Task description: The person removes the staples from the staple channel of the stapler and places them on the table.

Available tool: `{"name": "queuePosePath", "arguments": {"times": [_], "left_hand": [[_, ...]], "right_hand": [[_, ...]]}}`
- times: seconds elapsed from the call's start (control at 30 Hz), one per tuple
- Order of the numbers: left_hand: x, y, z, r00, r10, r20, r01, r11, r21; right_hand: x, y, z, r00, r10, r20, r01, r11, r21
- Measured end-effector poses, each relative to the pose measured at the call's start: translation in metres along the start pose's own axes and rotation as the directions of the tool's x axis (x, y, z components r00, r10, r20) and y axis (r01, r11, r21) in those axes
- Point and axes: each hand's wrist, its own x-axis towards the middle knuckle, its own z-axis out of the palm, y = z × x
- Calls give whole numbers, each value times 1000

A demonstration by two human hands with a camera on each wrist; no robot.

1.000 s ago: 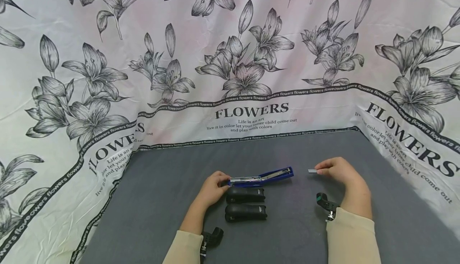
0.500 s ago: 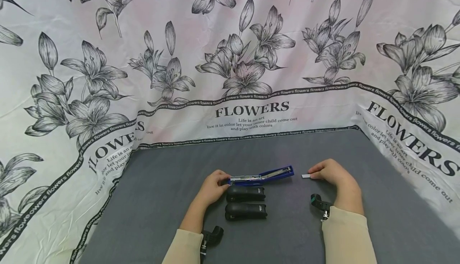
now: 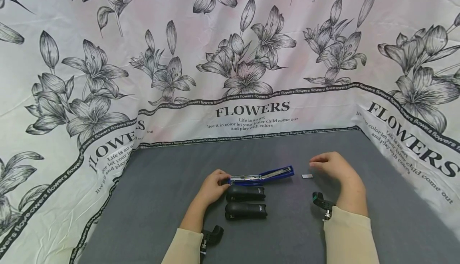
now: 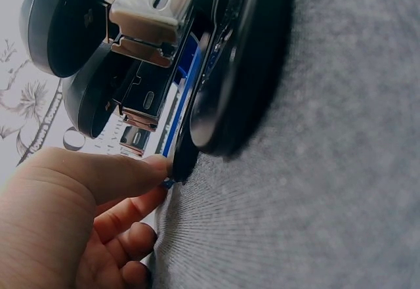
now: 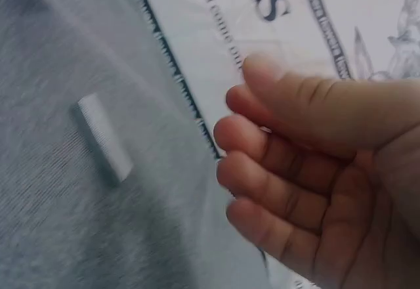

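Observation:
An opened-out blue stapler (image 3: 276,173) lies on the grey table, its metal staple channel exposed and its lid swung to the right. My left hand (image 3: 214,187) pinches its left end between thumb and fingers; the left wrist view shows the thumb at the blue edge (image 4: 176,128). A small silvery strip of staples (image 3: 307,176) rests on the cloth just right of the stapler. Up and to the right of that strip hovers my right hand (image 3: 334,166), holding nothing, its fingers loosely bent. In the right wrist view the strip (image 5: 105,138) lies apart from the fingertips.
Two black staplers, the upper one (image 3: 245,193) and the lower one (image 3: 246,211), lie side by side in front of the blue stapler. A flower-printed cloth (image 3: 251,120) hangs along the back and sides of the grey table (image 3: 287,240).
My right hand carried the staple strip leftward toward the stapler, let it go on the table, then rose slightly away. The left hand and blue stapler have stayed in place.

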Motion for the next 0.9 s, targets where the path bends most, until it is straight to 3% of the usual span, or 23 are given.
{"name": "queuePosePath", "arguments": {"times": [0.43,0.67,0.9], "left_hand": [[0,0,0,1000,-12,3,12,1000,-3],[-1,1,0,1000,-5,0,5,1000,-6],[0,1,0,1000,-10,-5,9,1000,-10]], "right_hand": [[-9,-51,-4,988,-110,-111,111,994,5],[-9,-85,10,975,-172,-139,175,984,12],[-3,-114,37,953,-284,-108,286,958,3]]}}
